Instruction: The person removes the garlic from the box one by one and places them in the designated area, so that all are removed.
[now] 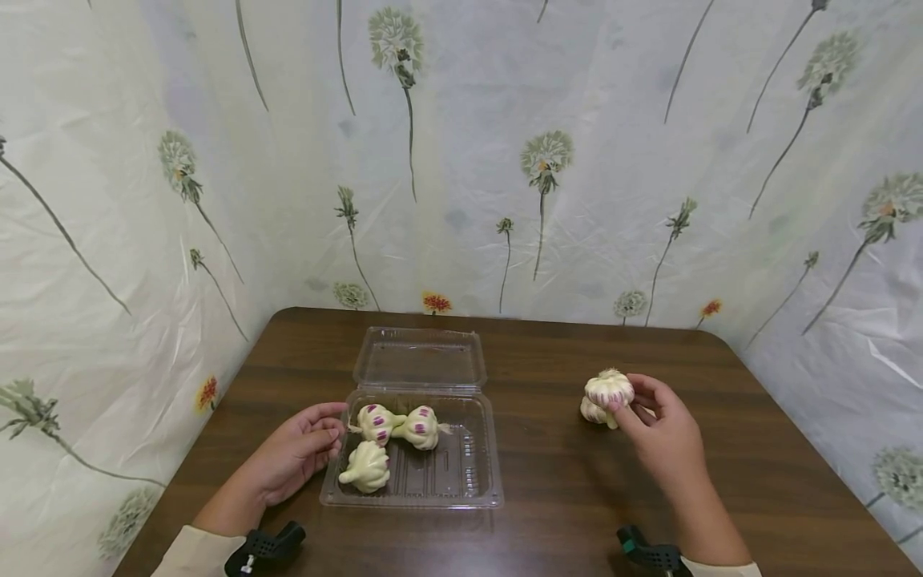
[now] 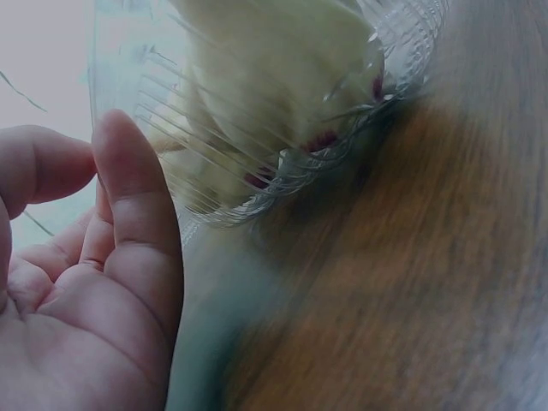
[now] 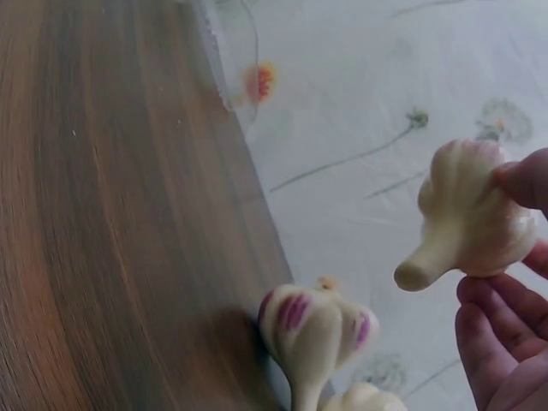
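My left hand [image 1: 303, 449] is at the left side of a clear plastic clamshell container [image 1: 461, 495], thumb and finger pinching its rim in the left wrist view. Inside its left part lie three garlic bulbs, two with purple marks at the back and a plain cream garlic bulb [image 1: 366, 467] in front. My right hand [image 1: 667, 437] holds another garlic bulb [image 3: 475, 210] between thumb and fingers, stem pointing away from the palm. Below it in the right wrist view is a purple-marked garlic bulb [image 3: 308, 334], with part of another pale bulb [image 3: 364, 399] at the frame's bottom.
The container's lid [image 1: 421, 357] stands open toward the back of the dark wooden table [image 1: 548, 513]. A sheet [image 1: 461, 160] printed with dandelions hangs behind and beside the table. Black straps [image 1: 267, 549] sit on both wrists.
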`<action>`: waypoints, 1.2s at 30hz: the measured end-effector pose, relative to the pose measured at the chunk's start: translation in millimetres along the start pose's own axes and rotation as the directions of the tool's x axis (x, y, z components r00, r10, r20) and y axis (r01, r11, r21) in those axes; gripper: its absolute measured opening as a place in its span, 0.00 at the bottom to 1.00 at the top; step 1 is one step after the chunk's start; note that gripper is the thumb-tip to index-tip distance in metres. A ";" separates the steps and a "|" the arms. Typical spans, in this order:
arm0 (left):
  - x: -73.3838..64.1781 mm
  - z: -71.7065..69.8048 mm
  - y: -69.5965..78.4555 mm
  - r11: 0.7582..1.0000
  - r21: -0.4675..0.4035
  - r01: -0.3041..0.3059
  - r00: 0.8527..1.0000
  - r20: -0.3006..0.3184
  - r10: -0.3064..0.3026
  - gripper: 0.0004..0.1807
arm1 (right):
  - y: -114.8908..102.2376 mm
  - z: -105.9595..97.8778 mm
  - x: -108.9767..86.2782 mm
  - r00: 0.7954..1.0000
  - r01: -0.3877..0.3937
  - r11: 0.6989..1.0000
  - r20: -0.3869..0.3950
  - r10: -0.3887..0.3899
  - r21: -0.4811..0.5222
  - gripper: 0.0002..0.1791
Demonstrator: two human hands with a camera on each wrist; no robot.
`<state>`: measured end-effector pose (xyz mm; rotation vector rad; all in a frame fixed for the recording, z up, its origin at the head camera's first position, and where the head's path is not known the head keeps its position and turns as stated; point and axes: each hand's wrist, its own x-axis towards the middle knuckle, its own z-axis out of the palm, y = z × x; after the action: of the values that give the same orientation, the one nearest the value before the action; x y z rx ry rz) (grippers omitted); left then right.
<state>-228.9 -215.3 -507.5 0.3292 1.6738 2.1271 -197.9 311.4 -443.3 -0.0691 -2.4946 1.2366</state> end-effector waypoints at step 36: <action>0.0 -1.5 -1.5 1.000 0.010 -0.005 1.000 0.005 0.005 0.31 | 42.8 -33.0 10.1 0.929 -0.284 0.958 -0.239 0.284 0.033 0.39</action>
<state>-229.3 -216.3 -509.4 0.3415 1.6829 2.1213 -201.1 364.9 -455.3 -0.5666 -2.3284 1.2485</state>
